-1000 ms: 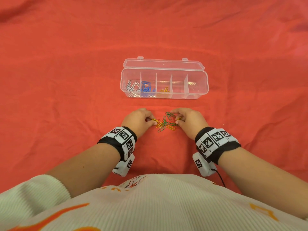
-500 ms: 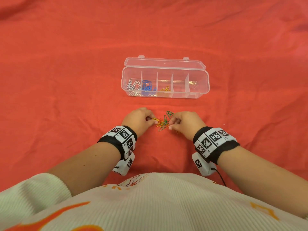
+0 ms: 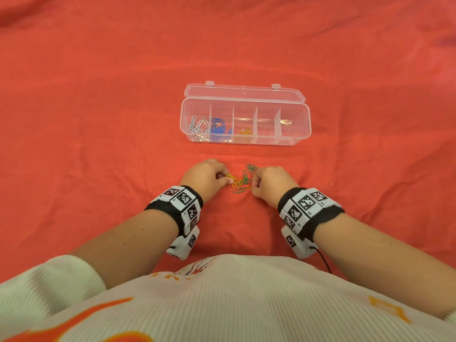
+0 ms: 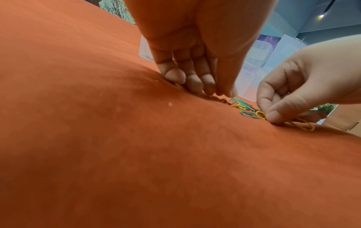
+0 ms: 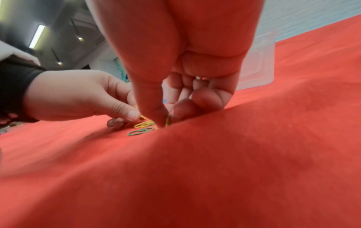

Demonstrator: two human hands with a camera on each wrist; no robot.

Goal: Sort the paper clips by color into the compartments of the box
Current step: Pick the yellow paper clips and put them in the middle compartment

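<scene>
A small pile of yellow and green paper clips [image 3: 243, 180] lies on the red cloth between my hands. My left hand [image 3: 227, 178] pinches a yellow clip at the pile's left edge; thumb and forefinger meet on it in the right wrist view [image 5: 134, 114]. My right hand [image 3: 253, 185] pinches a yellow clip [image 5: 167, 121] at the pile's near right side, thumb tip down on the cloth. A green clip [image 5: 139, 131] lies loose in front. The clear compartment box [image 3: 296, 141] stands open beyond, holding white clips [image 3: 196, 125], blue clips [image 3: 218, 127] and yellow clips [image 3: 244, 132].
The box's two right compartments [image 3: 267, 124] hold no clips. Its lid [image 3: 244, 93] lies back flat behind it. Wrinkled red cloth [image 3: 98, 119] covers the whole surface around the box and hands.
My right fingertips have slid from the pile's far side to its near right side and closed on a yellow clip. The left hand has barely moved.
</scene>
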